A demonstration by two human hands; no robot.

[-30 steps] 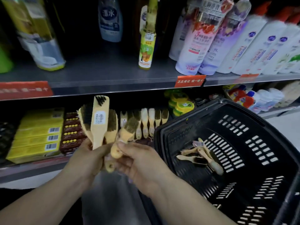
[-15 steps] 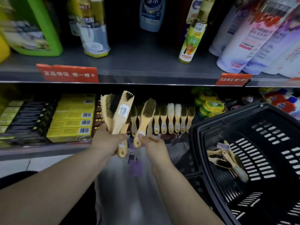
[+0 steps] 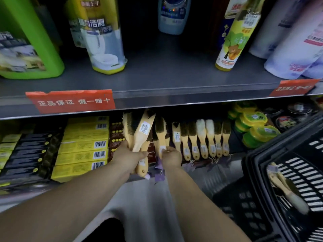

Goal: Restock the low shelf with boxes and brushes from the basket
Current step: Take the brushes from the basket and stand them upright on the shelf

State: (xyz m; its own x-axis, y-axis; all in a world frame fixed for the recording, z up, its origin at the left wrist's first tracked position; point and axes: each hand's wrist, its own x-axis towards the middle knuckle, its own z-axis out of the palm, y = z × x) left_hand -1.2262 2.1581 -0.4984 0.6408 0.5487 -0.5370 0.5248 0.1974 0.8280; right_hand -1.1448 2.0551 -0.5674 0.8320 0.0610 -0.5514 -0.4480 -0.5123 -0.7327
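R hand (image 3: 170,157) pinches one brush (image 3: 160,133) by its handle, head up n back, just left of the shelf row (image 3: 202,137); L hand (image 3: 129,154) grips the spare bunch (image 3: 139,135).

The brushes (image 3: 201,137) have pale wood handles and dark bristles, two with white bristles. They carry white barcode stickers (image 3: 144,128) and purple tags (image 3: 160,177). The boxes (image 3: 82,145) are yellow with black barcodes. The black boxes (image 3: 26,154) and dark red boxes (image 3: 116,133) show yellow dots. The basket (image 3: 253,215) is black and slotted. The upper shelf (image 3: 174,81) is grey, its label (image 3: 70,101) red with white characters. The jug (image 3: 35,41) is green, the tins (image 3: 253,119) green and yellow.
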